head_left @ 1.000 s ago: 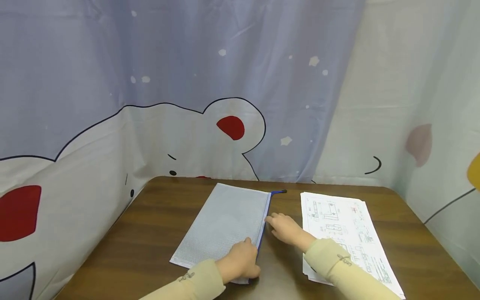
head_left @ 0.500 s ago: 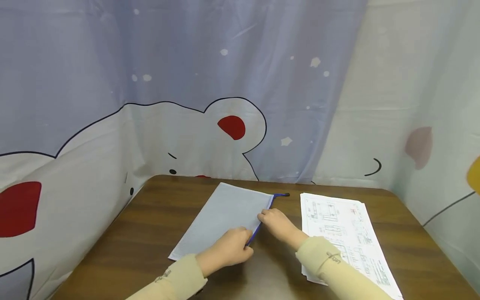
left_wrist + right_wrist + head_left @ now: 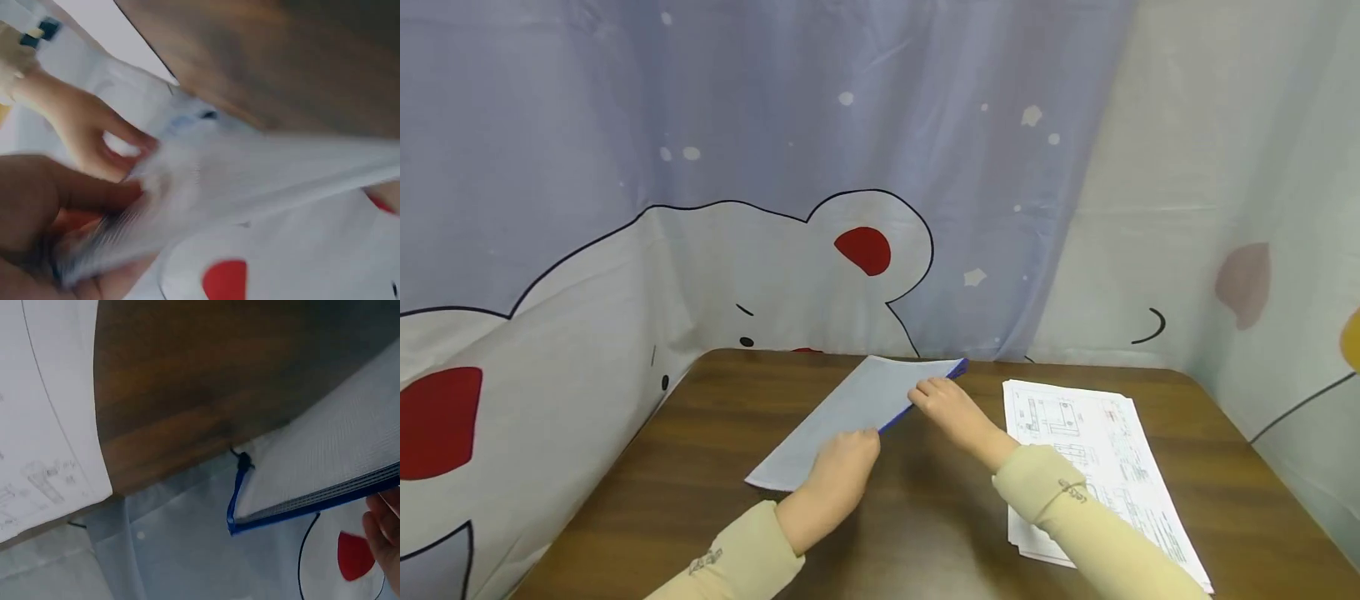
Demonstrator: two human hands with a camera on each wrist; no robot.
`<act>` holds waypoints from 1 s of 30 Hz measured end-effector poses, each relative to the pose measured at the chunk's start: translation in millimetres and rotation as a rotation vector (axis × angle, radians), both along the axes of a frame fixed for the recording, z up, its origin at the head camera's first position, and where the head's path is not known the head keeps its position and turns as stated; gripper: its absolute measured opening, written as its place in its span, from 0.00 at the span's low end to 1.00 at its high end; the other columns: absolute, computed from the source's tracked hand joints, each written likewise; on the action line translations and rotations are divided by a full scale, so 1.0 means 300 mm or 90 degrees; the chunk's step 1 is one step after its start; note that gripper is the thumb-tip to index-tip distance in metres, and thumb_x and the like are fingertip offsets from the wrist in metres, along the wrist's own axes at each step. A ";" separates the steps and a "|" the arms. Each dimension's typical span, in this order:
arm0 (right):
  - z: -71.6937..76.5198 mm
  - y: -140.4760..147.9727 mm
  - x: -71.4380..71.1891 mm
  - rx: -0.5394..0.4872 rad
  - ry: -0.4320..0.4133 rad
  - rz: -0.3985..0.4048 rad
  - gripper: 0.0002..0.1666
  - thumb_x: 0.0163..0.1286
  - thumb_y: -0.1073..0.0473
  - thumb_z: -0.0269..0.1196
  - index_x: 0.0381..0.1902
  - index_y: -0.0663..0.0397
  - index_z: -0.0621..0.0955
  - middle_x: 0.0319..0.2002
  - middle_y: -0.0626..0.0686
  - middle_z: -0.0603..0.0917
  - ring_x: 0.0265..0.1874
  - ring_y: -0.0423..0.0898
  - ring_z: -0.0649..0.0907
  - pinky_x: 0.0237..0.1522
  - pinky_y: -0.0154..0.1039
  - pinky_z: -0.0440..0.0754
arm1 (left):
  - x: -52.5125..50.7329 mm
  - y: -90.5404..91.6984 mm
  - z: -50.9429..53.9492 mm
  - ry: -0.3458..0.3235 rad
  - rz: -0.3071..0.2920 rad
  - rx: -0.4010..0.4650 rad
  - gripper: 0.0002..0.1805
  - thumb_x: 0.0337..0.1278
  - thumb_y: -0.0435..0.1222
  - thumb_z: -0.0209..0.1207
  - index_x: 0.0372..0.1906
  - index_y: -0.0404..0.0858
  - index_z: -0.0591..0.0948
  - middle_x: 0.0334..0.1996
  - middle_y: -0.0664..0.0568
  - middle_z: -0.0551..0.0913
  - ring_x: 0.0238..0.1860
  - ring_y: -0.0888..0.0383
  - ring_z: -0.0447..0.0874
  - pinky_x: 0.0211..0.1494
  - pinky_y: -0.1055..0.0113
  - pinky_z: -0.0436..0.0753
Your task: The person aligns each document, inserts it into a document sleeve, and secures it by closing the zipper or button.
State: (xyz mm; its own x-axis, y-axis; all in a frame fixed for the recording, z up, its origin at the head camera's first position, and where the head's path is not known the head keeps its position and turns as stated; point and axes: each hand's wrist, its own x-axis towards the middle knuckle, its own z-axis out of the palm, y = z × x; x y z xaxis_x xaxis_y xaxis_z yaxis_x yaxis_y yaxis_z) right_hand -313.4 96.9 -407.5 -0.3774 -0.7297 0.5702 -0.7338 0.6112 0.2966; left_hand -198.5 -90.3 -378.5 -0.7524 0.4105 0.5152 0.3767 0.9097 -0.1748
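A translucent mesh zip bag (image 3: pixel 842 408) with a blue zip edge is tilted up off the table along its right side. My left hand (image 3: pixel 837 479) pinches the near part of that edge, thumb and fingers closed on it; the left wrist view shows the same grip, blurred. Farther along the edge, my right hand (image 3: pixel 955 412) holds the blue strip with its fingertips. The blue zip edge (image 3: pixel 300 506) and its dark-tipped pull (image 3: pixel 244 464) show in the right wrist view.
A stack of printed drawings (image 3: pixel 1097 467) lies on the brown table (image 3: pixel 647 500), right of the bag and partly beneath the right forearm. Behind the table hangs a patterned curtain (image 3: pixel 760 133).
Both hands have taken hold of the bag's blue edge. That edge has risen and swung away from me, and the left hand has moved forward and left.
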 end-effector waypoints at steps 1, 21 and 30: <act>0.013 0.005 -0.006 -0.013 -0.021 -0.012 0.11 0.54 0.73 0.63 0.33 0.56 0.76 0.31 0.51 0.80 0.34 0.48 0.80 0.41 0.42 0.79 | -0.009 -0.016 0.009 0.035 0.012 0.001 0.13 0.35 0.23 0.65 0.21 0.37 0.72 0.15 0.48 0.79 0.16 0.53 0.80 0.14 0.63 0.76; 0.207 0.031 0.026 -0.306 -0.408 -0.090 0.17 0.67 0.60 0.59 0.19 0.59 0.71 0.14 0.46 0.67 0.15 0.38 0.64 0.19 0.30 0.62 | -0.122 -0.130 0.065 0.245 -0.103 0.007 0.28 0.39 0.33 0.69 0.52 0.45 0.76 0.57 0.42 0.72 0.63 0.40 0.65 0.61 0.38 0.69; 0.244 -0.032 0.106 -0.570 -0.880 0.016 0.22 0.75 0.58 0.47 0.58 0.70 0.69 0.48 0.68 0.81 0.37 0.48 0.86 0.42 0.42 0.85 | -0.080 -0.003 0.001 0.133 -0.108 -0.004 0.45 0.38 0.57 0.69 0.63 0.40 0.69 0.62 0.39 0.70 0.63 0.37 0.68 0.57 0.41 0.76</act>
State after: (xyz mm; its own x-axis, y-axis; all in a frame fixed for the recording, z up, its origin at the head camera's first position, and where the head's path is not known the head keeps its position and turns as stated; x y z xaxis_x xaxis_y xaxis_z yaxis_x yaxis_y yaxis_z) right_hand -281.5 87.2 -334.3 -0.9208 -0.3869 0.0494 -0.1369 0.2019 -0.9698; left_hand -222.4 -91.1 -378.3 -0.5503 0.5249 0.6493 0.4784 0.8356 -0.2700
